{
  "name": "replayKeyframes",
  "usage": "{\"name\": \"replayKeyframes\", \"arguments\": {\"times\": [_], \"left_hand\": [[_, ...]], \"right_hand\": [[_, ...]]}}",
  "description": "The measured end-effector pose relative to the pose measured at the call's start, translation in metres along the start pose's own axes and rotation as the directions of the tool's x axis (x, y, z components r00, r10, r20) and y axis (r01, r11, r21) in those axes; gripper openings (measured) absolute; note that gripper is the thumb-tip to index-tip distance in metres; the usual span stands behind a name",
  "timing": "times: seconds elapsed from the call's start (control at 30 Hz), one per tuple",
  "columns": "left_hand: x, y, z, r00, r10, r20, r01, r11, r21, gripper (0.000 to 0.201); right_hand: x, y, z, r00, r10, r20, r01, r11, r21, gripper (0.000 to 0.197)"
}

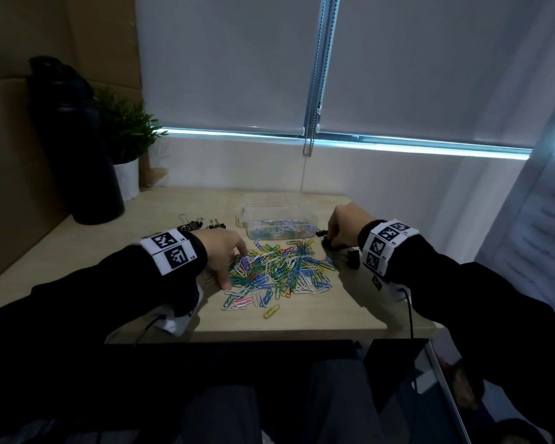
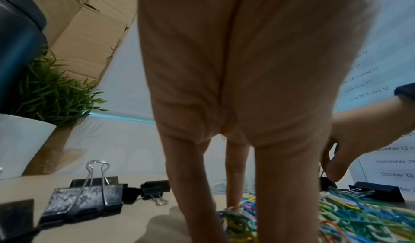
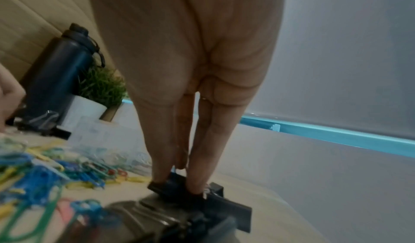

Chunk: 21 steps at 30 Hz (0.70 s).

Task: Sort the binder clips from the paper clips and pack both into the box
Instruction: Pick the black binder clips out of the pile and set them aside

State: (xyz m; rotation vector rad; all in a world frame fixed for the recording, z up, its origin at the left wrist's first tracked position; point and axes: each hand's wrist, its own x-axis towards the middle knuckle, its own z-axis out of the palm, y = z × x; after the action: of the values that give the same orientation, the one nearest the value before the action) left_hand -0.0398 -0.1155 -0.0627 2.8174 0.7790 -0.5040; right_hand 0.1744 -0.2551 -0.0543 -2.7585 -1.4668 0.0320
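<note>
Drawn blinds (image 1: 430, 68) dim a pale wooden desk (image 1: 350, 309). Light, slippery paper clips (image 1: 279, 270) tangle before the clear box (image 1: 277, 224); the left hand (image 1: 225, 251) rakes them with straight fingers. Stiff binder clips (image 1: 194, 224), best taken by the body, flank the heap; the right hand (image 3: 179, 181) pinches one binder clip (image 3: 175, 186).

Date ranges, "June 13 to 27", on sheet (image 2: 381, 94)

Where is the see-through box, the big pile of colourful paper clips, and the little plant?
clear box (image 1: 311, 216), head view, right wall.
paper clips (image 1: 279, 267), head view, pile's middle.
plant (image 1: 125, 129), head view, green leaves.
</note>
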Motion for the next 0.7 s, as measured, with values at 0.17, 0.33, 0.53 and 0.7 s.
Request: {"name": "replayKeyframes", "arguments": {"times": [0.17, 0.33, 0.53, 0.7], "left_hand": [[0.000, 0.000, 0.000, 1.000, -0.012, -0.009, 0.012, 1.000, 0.003, 0.084], [0.000, -0.001, 0.001, 1.000, -0.022, -0.009, 0.021, 0.999, -0.025, 0.084], [-0.001, 0.002, 0.000, 0.999, -0.034, -0.002, 0.034, 0.999, -0.023, 0.083], [-0.003, 0.005, -0.001, 0.999, -0.038, -0.012, 0.038, 0.999, -0.004, 0.082]], "right_hand": [[-0.021, -0.004, -0.004, 0.986, -0.043, -0.161, 0.052, 0.997, 0.050, 0.019], [-0.054, -0.012, 0.002, 0.988, -0.023, -0.154, 0.034, 0.997, 0.070, 0.025], [-0.064, -0.021, 0.015, 0.997, 0.002, 0.077, -0.002, 1.000, 0.006, 0.023], [-0.058, -0.029, 0.018, 0.991, -0.082, 0.103, 0.075, 0.995, 0.070, 0.029]]}}
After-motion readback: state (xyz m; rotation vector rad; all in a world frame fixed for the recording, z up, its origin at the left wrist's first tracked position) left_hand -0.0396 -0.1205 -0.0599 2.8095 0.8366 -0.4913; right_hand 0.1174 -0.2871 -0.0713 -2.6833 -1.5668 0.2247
